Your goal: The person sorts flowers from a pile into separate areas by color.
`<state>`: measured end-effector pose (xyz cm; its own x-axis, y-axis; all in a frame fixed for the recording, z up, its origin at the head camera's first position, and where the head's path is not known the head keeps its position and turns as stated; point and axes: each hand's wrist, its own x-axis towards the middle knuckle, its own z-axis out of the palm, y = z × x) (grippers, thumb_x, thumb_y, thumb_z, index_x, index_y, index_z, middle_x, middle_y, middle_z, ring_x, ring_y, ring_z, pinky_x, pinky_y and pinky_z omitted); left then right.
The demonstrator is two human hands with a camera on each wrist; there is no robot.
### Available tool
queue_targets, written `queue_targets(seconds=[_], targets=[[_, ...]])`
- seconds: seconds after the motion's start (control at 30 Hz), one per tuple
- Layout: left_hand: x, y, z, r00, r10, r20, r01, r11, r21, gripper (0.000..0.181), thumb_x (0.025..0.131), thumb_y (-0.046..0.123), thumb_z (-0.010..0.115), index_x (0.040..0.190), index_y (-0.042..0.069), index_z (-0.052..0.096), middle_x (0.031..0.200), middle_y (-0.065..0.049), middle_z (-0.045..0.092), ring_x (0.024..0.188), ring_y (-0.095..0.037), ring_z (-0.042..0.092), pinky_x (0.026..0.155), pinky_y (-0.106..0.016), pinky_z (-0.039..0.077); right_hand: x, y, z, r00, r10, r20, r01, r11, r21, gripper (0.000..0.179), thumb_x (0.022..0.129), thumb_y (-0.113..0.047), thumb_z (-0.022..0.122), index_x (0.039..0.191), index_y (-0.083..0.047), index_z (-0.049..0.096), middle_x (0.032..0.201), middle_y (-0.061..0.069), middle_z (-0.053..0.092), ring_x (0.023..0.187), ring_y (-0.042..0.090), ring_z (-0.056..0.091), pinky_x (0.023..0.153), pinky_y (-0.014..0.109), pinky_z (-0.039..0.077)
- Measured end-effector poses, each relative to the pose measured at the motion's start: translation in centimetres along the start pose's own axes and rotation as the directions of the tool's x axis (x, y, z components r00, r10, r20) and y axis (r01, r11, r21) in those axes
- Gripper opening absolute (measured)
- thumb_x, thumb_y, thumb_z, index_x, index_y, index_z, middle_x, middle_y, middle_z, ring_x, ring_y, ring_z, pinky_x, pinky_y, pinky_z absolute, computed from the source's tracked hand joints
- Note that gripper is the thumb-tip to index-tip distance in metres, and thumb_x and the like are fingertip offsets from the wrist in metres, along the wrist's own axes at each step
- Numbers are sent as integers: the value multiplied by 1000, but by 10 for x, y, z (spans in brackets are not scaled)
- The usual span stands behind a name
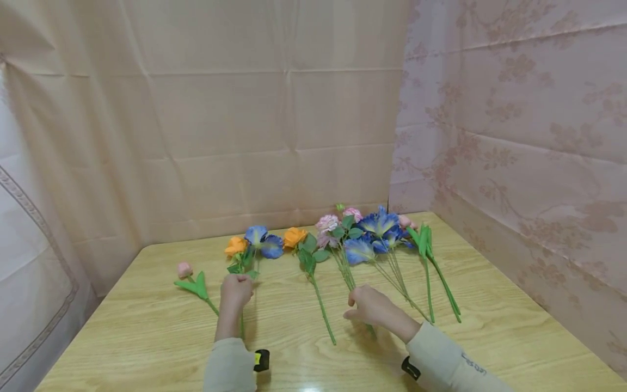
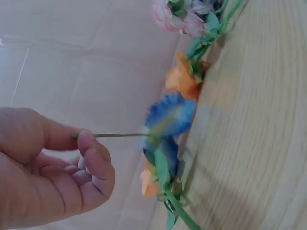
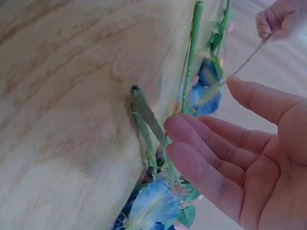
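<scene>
My left hand (image 1: 236, 294) pinches the thin stem of a blue iris (image 2: 169, 115) between thumb and index finger, with the stem raised off the table. The iris's bloom lies beside an orange rose (image 1: 236, 246) at the left. Over the lower stems of the pink flowers (image 1: 327, 224) is my right hand (image 1: 374, 307). In the right wrist view its fingers (image 3: 206, 177) are extended and the thumb stands apart, with nothing held. Those fingertips are close to green stems (image 3: 146, 115); whether they touch is unclear.
Another orange rose (image 1: 295, 237) lies mid-table. Several blue irises (image 1: 379, 223) are bunched right of the pink flowers, beside green-leaved pink tulips (image 1: 426, 242). A single pink tulip (image 1: 185, 270) lies at the far left. A beige curtain (image 1: 220, 136) hangs behind the wooden table (image 1: 147, 316).
</scene>
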<state>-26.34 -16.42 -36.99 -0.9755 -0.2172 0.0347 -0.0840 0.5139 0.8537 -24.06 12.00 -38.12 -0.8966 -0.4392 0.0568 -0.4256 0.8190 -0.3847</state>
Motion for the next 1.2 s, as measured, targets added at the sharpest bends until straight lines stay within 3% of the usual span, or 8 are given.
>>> queue_targets(seconds=[0.03, 0.13, 0.3, 0.47, 0.63, 0.77, 1.03, 1.2], targets=[[0, 0, 0, 1000, -3, -4, 3, 1000, -6, 29, 86, 1, 43, 107, -17, 53, 91, -30, 58, 70, -29, 60, 68, -36, 49, 0, 0, 0, 1000, -4, -1, 4, 1000, -1, 21, 75, -16, 72, 81, 3, 63, 80, 11, 61, 68, 23, 57, 60, 38, 47], [0, -1, -1, 1000, 9, 24, -10, 1000, 22, 32, 89, 1, 43, 112, -22, 45, 96, -33, 55, 80, -35, 58, 74, -42, 47, 0, 0, 0, 1000, -3, 0, 3, 1000, 3, 21, 75, -16, 72, 80, 2, 63, 80, 11, 61, 68, 22, 57, 59, 37, 47], [2, -5, 0, 997, 43, 62, -46, 998, 36, 25, 88, 0, 41, 95, -17, 57, 93, -27, 59, 55, -16, 46, 49, -26, 39, 1, 0, 1, 1000, 12, 13, -12, 1000, 8, 21, 75, -17, 71, 81, 1, 63, 82, 11, 61, 67, 21, 57, 60, 36, 47], [2, 1, 2, 997, 35, 67, -28, 994, -107, 23, 91, -2, 39, 101, -17, 54, 111, -28, 54, 62, -13, 49, 54, -22, 42, 1, -1, 1, 1000, 29, 13, -29, 1000, 3, 21, 75, -19, 71, 82, 0, 64, 85, 11, 62, 76, 26, 59, 64, 39, 48], [1, 9, 5, 996, 54, 75, -35, 970, -241, 18, 91, -6, 40, 98, -15, 54, 106, -25, 55, 67, -14, 53, 59, -25, 45, 1, -2, 0, 999, 39, 20, -39, 999, 14, 22, 75, -18, 71, 84, 1, 64, 84, 12, 62, 74, 25, 58, 62, 39, 47], [-1, 11, 6, 991, 95, 99, -69, 968, -239, 14, 91, -7, 41, 88, -11, 54, 102, -22, 57, 68, -17, 56, 61, -28, 46, 0, -2, 0, 999, 33, 24, -34, 999, 26, 22, 76, -18, 71, 85, 1, 63, 82, 10, 62, 67, 20, 57, 58, 37, 47], [-4, 13, 16, 970, 184, 161, -150, 968, -204, 15, 88, -9, 44, 78, -8, 54, 90, -13, 60, 61, -12, 54, 60, -33, 48, 2, -2, 1, 998, -48, -38, 50, 996, 73, 22, 79, -15, 67, 89, 5, 63, 71, 6, 60, 56, 11, 51, 51, 29, 43], [-6, 15, 21, 966, 169, 194, -138, 977, -160, 15, 88, -7, 46, 81, -5, 60, 81, -7, 60, 61, -12, 55, 58, -33, 46, 7, -5, 1, 989, -104, -104, 115, 988, 104, 26, 83, -14, 64, 96, 8, 62, 69, 4, 59, 58, 12, 53, 52, 27, 44]])
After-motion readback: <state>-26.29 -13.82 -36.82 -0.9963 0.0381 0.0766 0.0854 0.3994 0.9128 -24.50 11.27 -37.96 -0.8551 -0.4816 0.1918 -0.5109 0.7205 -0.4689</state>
